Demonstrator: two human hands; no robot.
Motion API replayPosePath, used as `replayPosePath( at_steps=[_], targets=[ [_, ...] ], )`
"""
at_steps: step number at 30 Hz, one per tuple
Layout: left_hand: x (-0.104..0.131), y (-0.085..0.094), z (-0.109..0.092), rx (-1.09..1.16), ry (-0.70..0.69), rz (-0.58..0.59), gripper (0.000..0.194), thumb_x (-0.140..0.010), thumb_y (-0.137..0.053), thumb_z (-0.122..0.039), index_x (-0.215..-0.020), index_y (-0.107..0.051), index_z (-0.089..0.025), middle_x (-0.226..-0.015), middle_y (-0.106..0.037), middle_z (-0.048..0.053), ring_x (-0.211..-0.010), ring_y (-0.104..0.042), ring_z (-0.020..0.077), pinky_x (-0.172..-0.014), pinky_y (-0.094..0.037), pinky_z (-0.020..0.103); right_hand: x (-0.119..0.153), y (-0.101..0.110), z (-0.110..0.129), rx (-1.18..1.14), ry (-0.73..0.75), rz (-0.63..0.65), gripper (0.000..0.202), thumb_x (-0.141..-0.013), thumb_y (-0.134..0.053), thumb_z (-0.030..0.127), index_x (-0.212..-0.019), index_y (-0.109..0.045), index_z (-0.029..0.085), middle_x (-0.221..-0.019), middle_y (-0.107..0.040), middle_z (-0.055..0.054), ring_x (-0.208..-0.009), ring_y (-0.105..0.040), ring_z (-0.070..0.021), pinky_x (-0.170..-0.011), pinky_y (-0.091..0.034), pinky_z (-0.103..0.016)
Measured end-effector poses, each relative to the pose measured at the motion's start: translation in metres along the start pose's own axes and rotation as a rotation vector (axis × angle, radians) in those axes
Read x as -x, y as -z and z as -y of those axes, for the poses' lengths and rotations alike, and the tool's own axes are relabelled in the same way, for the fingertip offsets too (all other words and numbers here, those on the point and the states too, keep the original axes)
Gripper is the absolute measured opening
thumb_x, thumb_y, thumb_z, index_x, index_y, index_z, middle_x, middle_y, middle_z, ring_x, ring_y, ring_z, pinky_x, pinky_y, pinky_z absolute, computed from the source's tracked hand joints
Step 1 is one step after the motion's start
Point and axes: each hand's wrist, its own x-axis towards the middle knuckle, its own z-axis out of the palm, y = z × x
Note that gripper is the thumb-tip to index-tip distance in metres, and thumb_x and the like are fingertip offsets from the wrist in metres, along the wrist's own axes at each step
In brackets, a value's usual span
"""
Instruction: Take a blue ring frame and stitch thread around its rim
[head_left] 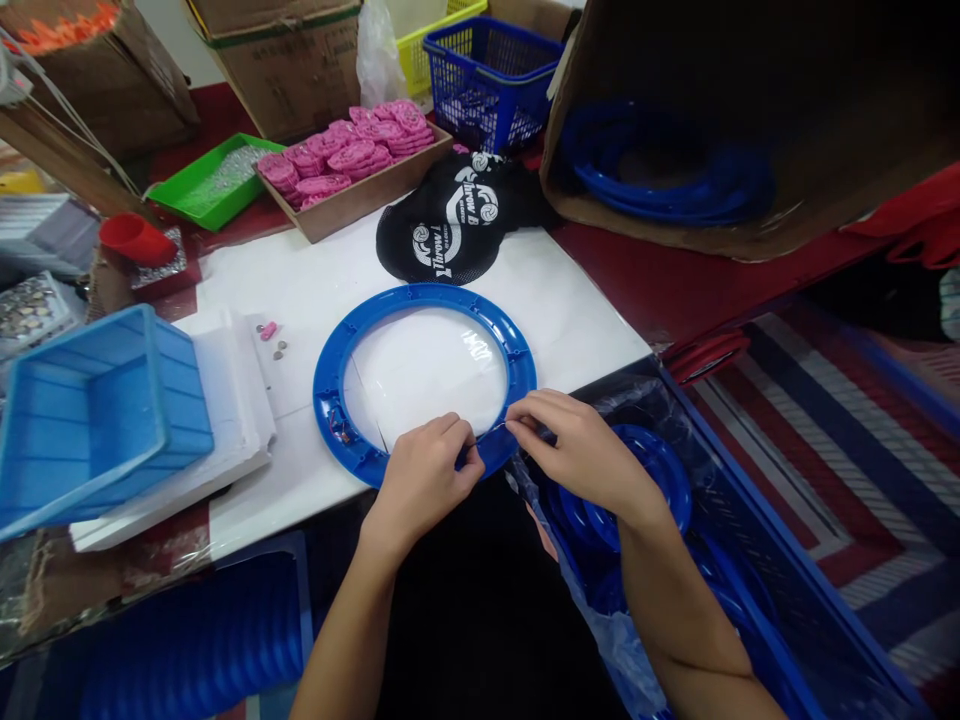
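Observation:
On the white work surface lies a blue plastic ring (426, 296), its ribbed side facing up. A small electronic part with red wire (340, 425) sits in the ring's channel at its left. Over the near rim, the fingertips of my left hand (429, 470) are closed on a thin wire (491, 431). Its other visible end runs to my right hand (577, 445), which pinches it at the ring's lower right. My fingers partly hide the wire and the near rim.
At left stands a light-blue bin (105, 400) on white foam (232, 390). Beyond the ring are black printed mesh pieces (465, 225), a box of pink parts (360, 150) and a green tray (214, 180). A crate with blue rings (652, 470) stands below right.

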Motion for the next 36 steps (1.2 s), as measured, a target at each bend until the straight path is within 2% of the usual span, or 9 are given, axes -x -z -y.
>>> replayPosePath(
  at_steps=[4,8,12,20,23,25,29,33,36],
  targets=[
    [0.002,-0.003,0.000,-0.070,-0.028,0.004,0.011,-0.093,-0.056,-0.013,-0.088,-0.060,-0.022,-0.088,-0.064,0.000,-0.077,-0.060,0.0176,-0.068,-0.041,0.030,-0.004,-0.001,0.008,0.215,0.087,0.068,0.024,-0.105,-0.046,0.016,-0.091,-0.065,0.020,-0.089,-0.066,-0.007,-0.088,-0.058,-0.0217,-0.080,-0.046,-0.036],
    [0.007,-0.007,0.004,-0.186,-0.159,-0.031,0.021,-0.097,-0.053,-0.012,-0.112,-0.063,-0.023,-0.092,-0.063,0.002,-0.081,-0.060,0.0203,-0.070,-0.045,0.032,-0.010,-0.002,0.006,0.288,0.113,0.141,0.025,-0.104,-0.046,0.014,-0.087,-0.063,0.019,-0.085,-0.063,-0.005,-0.085,-0.054,-0.0211,-0.077,-0.044,-0.035],
    [0.008,-0.008,0.005,-0.297,-0.273,0.007,0.021,-0.102,-0.051,-0.016,-0.118,-0.063,-0.022,-0.095,-0.063,0.005,-0.084,-0.060,0.0224,-0.069,-0.048,0.034,-0.012,-0.004,0.007,0.196,0.018,0.100,0.020,-0.104,-0.050,0.015,-0.088,-0.062,0.020,-0.087,-0.065,-0.004,-0.087,-0.058,-0.0197,-0.079,-0.044,-0.033],
    [0.006,-0.006,0.005,-0.304,-0.308,0.057,0.030,-0.104,-0.047,-0.016,-0.132,-0.058,-0.020,-0.098,-0.064,0.008,-0.088,-0.062,0.0246,-0.073,-0.052,0.036,0.001,-0.018,0.006,0.112,-0.246,-0.022,0.015,-0.098,-0.059,0.022,-0.083,-0.060,0.024,-0.079,-0.069,0.001,-0.074,-0.064,-0.0173,-0.067,-0.040,-0.029],
    [0.008,-0.007,0.006,-0.219,-0.260,0.047,0.030,-0.104,-0.046,-0.015,-0.129,-0.058,-0.022,-0.099,-0.065,0.007,-0.090,-0.063,0.0241,-0.075,-0.053,0.036,0.003,-0.020,0.005,0.051,-0.316,-0.050,0.011,-0.097,-0.062,0.027,-0.086,-0.061,0.025,-0.079,-0.071,0.002,-0.074,-0.066,-0.0180,-0.066,-0.040,-0.028],
    [0.008,-0.005,0.006,-0.113,-0.165,0.032,0.031,-0.102,-0.048,-0.015,-0.132,-0.056,-0.021,-0.103,-0.067,0.007,-0.093,-0.065,0.0237,-0.080,-0.054,0.036,0.003,-0.020,0.005,0.056,-0.353,-0.065,0.004,-0.096,-0.064,0.028,-0.096,-0.061,0.025,-0.078,-0.071,0.002,-0.073,-0.067,-0.0188,-0.064,-0.040,-0.028],
    [0.007,0.006,0.000,0.082,-0.001,0.071,0.032,-0.102,-0.054,-0.017,-0.134,-0.057,-0.021,-0.117,-0.069,0.007,-0.104,-0.068,0.0238,-0.092,-0.054,0.037,0.000,-0.017,0.004,0.137,-0.297,-0.005,0.030,-0.096,-0.062,0.025,-0.126,-0.060,0.028,-0.080,-0.072,0.002,-0.072,-0.067,-0.0194,-0.064,-0.039,-0.028],
    [0.001,0.013,-0.015,0.074,0.031,0.138,0.023,-0.102,-0.060,-0.024,-0.124,-0.066,-0.022,-0.112,-0.069,0.006,-0.104,-0.067,0.0254,-0.090,-0.053,0.036,-0.001,-0.015,0.002,0.196,-0.225,0.028,0.020,-0.099,-0.059,0.026,-0.116,-0.068,0.029,-0.092,-0.076,-0.001,-0.080,-0.071,-0.0202,-0.069,-0.042,-0.029],
    [-0.008,0.004,-0.025,-0.003,0.073,0.106,0.017,-0.103,-0.057,-0.022,-0.115,-0.069,-0.019,-0.105,-0.069,0.007,-0.098,-0.067,0.0249,-0.081,-0.052,0.034,-0.002,-0.015,0.004,0.221,-0.226,0.038,0.019,-0.100,-0.058,0.024,-0.114,-0.069,0.029,-0.094,-0.077,-0.002,-0.083,-0.071,-0.0209,-0.067,-0.040,-0.029]
  ],
)
